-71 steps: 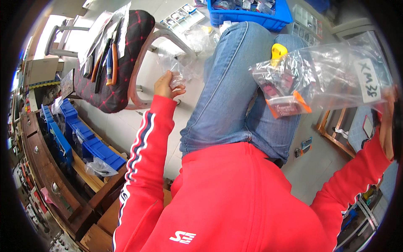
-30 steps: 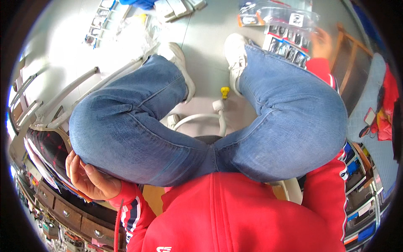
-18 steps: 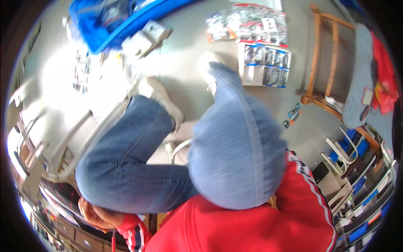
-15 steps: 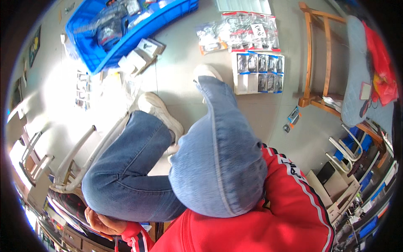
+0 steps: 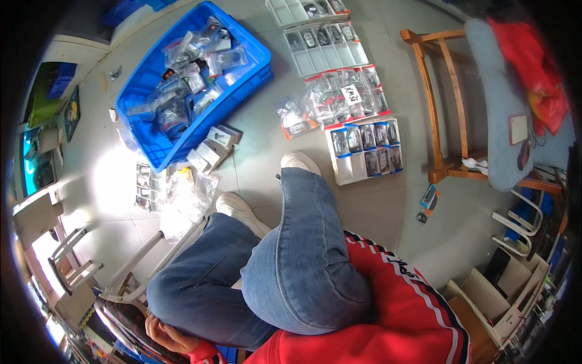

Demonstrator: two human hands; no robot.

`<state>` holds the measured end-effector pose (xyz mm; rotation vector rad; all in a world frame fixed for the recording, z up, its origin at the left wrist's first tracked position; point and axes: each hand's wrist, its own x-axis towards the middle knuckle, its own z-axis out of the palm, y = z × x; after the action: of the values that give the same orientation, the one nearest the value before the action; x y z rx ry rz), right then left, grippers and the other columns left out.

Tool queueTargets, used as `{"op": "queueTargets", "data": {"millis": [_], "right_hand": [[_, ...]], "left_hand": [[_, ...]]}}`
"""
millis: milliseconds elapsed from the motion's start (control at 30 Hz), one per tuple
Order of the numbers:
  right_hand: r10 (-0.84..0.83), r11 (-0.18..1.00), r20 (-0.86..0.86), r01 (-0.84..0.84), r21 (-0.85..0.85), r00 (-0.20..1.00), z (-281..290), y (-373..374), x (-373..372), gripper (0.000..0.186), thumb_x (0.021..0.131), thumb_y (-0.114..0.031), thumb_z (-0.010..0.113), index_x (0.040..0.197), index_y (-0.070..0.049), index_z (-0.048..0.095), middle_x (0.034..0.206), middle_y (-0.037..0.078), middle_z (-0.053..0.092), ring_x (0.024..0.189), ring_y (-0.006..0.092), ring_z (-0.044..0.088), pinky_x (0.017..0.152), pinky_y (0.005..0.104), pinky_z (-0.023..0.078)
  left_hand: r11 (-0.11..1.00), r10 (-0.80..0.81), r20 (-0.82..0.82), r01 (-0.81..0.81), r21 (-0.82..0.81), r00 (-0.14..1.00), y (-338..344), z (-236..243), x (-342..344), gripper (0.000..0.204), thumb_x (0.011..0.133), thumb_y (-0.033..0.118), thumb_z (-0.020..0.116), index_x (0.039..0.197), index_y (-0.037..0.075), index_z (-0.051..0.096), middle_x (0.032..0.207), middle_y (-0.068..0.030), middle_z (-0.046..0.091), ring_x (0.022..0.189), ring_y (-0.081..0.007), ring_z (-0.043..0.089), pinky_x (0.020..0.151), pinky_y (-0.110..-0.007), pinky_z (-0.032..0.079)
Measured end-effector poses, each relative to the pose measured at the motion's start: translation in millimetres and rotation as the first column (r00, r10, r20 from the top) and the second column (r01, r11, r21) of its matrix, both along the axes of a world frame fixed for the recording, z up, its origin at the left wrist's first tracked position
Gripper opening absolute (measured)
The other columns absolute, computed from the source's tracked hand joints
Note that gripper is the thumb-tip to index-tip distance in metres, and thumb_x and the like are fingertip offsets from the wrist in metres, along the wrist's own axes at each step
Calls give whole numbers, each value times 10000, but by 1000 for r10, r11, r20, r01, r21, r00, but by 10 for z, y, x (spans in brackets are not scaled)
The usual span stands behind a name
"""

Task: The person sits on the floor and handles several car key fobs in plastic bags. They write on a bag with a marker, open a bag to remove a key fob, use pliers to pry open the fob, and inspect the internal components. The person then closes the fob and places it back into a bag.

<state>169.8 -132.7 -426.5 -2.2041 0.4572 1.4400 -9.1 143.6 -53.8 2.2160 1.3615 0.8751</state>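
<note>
My left hand [image 5: 167, 335] rests low beside my bent left knee, at the edge of a dark chair seat [image 5: 124, 315]. Its fingers are loosely bent and apart, and nothing shows in them. My right arm, in a red sleeve [image 5: 403, 285], runs down behind my raised right knee, which hides the hand. Beyond my shoes, a white compartment box [image 5: 348, 170] holds several small clear packs with blue edges. Behind it lies a large clear pouch with red edges [image 5: 324, 97], full of small packed items.
A blue crate [image 5: 257, 76] with bagged parts stands far left, small white boxes [image 5: 206, 155] and clear bags [image 5: 185, 209] beside it. White divided trays [image 5: 327, 60] lie at the back. A wooden chair [image 5: 451, 97] stands right, with two small packs [image 5: 429, 197] on the floor nearby.
The view has tipped forward, so more of the crate and the far trays shows. My left hand stays by the knee, and my right hand stays hidden.
</note>
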Motion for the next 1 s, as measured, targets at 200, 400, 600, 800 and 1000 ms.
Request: {"op": "queueTargets", "data": {"millis": [200, 400, 600, 800, 1000], "right_hand": [[46, 999, -6, -45, 28, 999, 22, -9, 10, 270, 816, -100, 569, 1082, -65, 538, 878, 44, 572, 767, 138, 552, 685, 298, 461], [127, 990, 5, -127, 60, 992, -275, -353, -38, 268, 817, -102, 567, 1080, -66, 534, 862, 41, 566, 755, 137, 549, 676, 300, 463], [-36, 955, 182, -19, 295, 983, 599, -535, 1006, 266, 818, -104, 565, 1079, -67, 531, 846, 39, 561, 743, 136, 547, 668, 303, 465], [-11, 211, 536, -522, 826, 844, 3796, 601, 1264, 293, 881, -74, 442, 1174, -65, 428, 881, 72, 531, 532, 62, 455, 452, 177, 382], [218, -91, 897, -907, 411, 385, 4756, 1439, -290, 505, 829, -113, 593, 1294, -75, 400, 702, 58, 522, 511, 66, 451, 488, 225, 366]], "left_hand": [[1000, -19, 36, 19, 1, 999, -93, 16, 55, 247, 864, 101, 423, 1085, -2, 462, 1145, -150, 443, 1078, -251, 444, 950, -385, 329], [997, -70, 88, 68, 19, 994, -183, 56, 192, 227, 815, 57, 460, 1027, 3, 519, 1106, -150, 475, 1036, -255, 467, 926, -373, 348], [986, -93, 52, 85, 143, 994, -318, 167, 241, 247, 693, -33, 561, 931, 28, 591, 963, -138, 569, 924, -291, 530, 838, -350, 408], [536, 147, 821, 654, -535, 551, -765, 499, 850, 387, 894, 234, 486, 1216, 23, 444, 1131, -103, 518, 1040, -206, 504, 926, -325, 378], [350, 527, 845, 882, -315, 92, -778, 538, 411, 334, 901, 318, 482, 1120, 66, 483, 977, -115, 572, 889, -233, 565, 793, -352, 463]]}}
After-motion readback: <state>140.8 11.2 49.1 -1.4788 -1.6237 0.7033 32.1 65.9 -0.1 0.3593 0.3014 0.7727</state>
